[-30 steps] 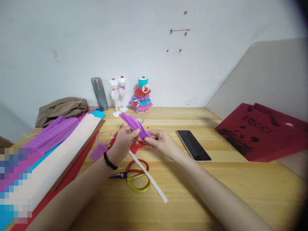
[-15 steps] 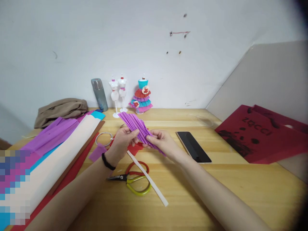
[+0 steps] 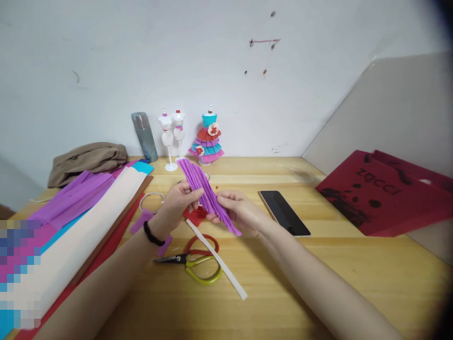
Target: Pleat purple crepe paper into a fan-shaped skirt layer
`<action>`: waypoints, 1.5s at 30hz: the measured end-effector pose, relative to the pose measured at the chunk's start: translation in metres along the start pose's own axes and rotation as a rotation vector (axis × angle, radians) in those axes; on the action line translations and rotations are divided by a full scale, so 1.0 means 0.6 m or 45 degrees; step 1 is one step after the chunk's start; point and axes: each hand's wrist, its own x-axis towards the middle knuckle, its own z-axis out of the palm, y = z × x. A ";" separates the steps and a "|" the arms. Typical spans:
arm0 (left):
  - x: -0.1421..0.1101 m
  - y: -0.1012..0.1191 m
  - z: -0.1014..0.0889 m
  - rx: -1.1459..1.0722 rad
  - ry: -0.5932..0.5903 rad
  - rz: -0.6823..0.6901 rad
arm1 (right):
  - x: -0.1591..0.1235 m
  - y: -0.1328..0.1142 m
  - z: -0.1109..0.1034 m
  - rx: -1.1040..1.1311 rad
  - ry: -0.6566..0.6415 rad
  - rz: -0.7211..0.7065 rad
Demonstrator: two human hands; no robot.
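Fingers (image 3: pixel 197 193) of left hand (image 3: pixel 177 202) and right hand (image 3: pixel 242 208) pinch a pleated purple paper strip (image 3: pixel 208 189) (slanted). Red-and-yellow-handled metal scissors (image 3: pixel 183 259) lie below them.

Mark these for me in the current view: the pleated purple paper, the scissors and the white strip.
Pleated purple paper (image 3: pixel 209 194): head view, on the folds between the hands.
Scissors (image 3: pixel 181 259): head view, on the pivot.
White strip (image 3: pixel 216 259): head view, midway along its length.
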 end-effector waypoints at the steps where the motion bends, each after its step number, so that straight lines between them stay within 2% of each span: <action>1: 0.000 0.000 0.000 -0.001 0.001 0.001 | 0.000 0.001 -0.001 -0.009 -0.017 -0.007; 7: -0.001 0.000 0.003 -0.040 -0.015 0.013 | 0.005 0.011 -0.010 -0.051 -0.054 -0.084; 20: -0.007 0.009 0.006 0.034 -0.063 0.024 | 0.006 0.009 -0.006 -0.227 0.018 -0.156; 27: -0.010 0.011 0.007 -0.005 -0.113 0.034 | 0.002 0.005 -0.004 -0.143 -0.005 -0.088; 36: -0.012 0.013 0.009 0.001 -0.119 0.052 | 0.003 0.002 -0.003 -0.075 0.011 -0.170; 45: -0.012 0.018 0.007 -0.114 -0.040 0.077 | 0.002 0.000 -0.006 -0.022 -0.113 -0.124</action>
